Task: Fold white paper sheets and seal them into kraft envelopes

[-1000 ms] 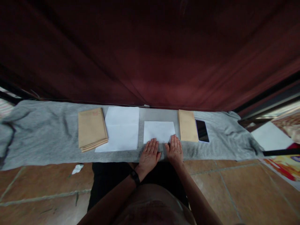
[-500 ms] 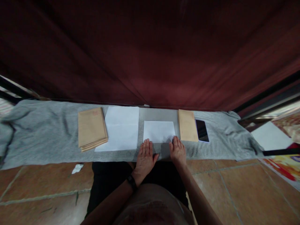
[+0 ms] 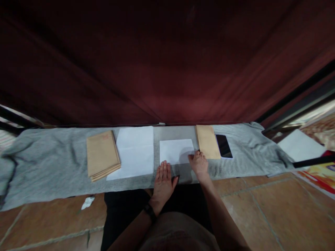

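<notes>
A white sheet of paper, apparently folded, lies flat on the grey cloth in front of me. My left hand is flat, palm down, with stretched fingers touching the paper's near left corner. At the near right corner, my right hand has its fingers curled in and its thumb by the paper's edge. Whether paper is between those fingers is hidden. A larger white sheet with a faint crease lies to the left. Just beyond my right hand is a brown envelope.
A stack of brown envelopes overlaps the larger sheet's left side. A phone lies right of the single envelope. Grey cloth covers the narrow bench, with a dark red curtain behind it. A white scrap rests on the tiled floor.
My right hand's fingers have curled in from lying stretched at the paper's corner. My left hand stays flat at the near left corner. The view has shifted slightly.
</notes>
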Demonstrator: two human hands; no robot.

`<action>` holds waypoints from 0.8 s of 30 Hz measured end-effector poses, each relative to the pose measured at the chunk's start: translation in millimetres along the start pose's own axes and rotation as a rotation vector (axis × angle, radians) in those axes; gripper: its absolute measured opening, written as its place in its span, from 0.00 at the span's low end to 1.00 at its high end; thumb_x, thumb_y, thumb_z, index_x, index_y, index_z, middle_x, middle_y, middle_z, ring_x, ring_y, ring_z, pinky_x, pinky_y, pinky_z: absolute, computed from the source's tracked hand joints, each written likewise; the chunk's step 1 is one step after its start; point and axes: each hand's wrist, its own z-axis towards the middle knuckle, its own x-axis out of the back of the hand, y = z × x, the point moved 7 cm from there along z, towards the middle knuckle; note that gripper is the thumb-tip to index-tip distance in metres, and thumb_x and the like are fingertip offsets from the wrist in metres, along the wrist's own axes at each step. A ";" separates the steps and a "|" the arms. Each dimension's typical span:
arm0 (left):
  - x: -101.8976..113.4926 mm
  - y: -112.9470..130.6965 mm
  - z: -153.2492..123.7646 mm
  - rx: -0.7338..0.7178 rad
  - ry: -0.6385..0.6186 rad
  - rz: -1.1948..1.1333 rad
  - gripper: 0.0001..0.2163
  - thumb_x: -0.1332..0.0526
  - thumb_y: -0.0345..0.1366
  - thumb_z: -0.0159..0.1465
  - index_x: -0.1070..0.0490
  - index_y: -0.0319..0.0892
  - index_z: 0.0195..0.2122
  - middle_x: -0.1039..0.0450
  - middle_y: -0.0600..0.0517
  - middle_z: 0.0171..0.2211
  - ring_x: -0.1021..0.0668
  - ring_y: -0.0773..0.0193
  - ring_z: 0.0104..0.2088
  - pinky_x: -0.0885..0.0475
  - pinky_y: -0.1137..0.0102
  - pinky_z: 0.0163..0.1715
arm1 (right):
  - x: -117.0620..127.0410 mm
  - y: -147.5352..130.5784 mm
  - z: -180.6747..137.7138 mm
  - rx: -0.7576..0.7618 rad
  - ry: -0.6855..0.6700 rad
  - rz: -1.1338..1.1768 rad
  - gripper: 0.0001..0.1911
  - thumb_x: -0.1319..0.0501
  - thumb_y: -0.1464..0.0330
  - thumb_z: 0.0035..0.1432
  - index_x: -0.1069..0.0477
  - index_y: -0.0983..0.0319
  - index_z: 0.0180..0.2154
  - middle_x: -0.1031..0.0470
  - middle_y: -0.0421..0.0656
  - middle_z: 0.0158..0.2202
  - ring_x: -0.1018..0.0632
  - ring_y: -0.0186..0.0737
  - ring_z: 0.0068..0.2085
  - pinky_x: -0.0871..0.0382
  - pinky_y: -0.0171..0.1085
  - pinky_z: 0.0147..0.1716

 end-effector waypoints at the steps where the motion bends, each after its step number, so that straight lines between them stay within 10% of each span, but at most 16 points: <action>1: 0.1 0.0 0.2 0.001 -0.001 -0.007 0.33 0.44 0.44 0.69 0.47 0.29 0.69 0.48 0.32 0.70 0.45 0.44 0.71 0.43 0.50 0.68 | -1.2 3.4 1.2 -0.018 -0.012 0.058 0.17 0.39 0.63 0.61 0.29 0.69 0.46 0.23 0.62 0.43 0.21 0.57 0.46 0.28 0.47 0.45; 14: 23.9 4.4 19.0 0.054 0.040 -0.147 0.31 0.47 0.37 0.70 0.54 0.35 0.72 0.47 0.37 0.71 0.43 0.48 0.71 0.42 0.49 0.67 | 39.6 -8.9 2.5 0.043 -0.131 0.668 0.18 0.47 0.52 0.63 0.35 0.58 0.30 0.34 0.34 0.21 0.26 0.36 0.24 0.35 0.31 0.23; 19: 53.7 14.3 60.9 0.155 0.080 -0.516 0.33 0.45 0.42 0.70 0.53 0.36 0.72 0.44 0.37 0.69 0.35 0.46 0.67 0.35 0.53 0.63 | 101.2 -64.1 -15.1 0.232 -0.158 0.779 0.17 0.45 0.54 0.65 0.30 0.59 0.33 0.30 0.37 0.23 0.27 0.35 0.25 0.34 0.32 0.26; 24: 51.2 6.2 79.7 0.499 0.082 -1.195 0.23 0.48 0.49 0.70 0.29 0.39 0.57 0.24 0.41 0.54 0.22 0.50 0.54 0.29 0.55 0.57 | 127.5 -92.0 -31.9 0.459 -0.100 0.852 0.19 0.50 0.56 0.70 0.27 0.59 0.49 0.22 0.45 0.46 0.22 0.43 0.48 0.28 0.39 0.49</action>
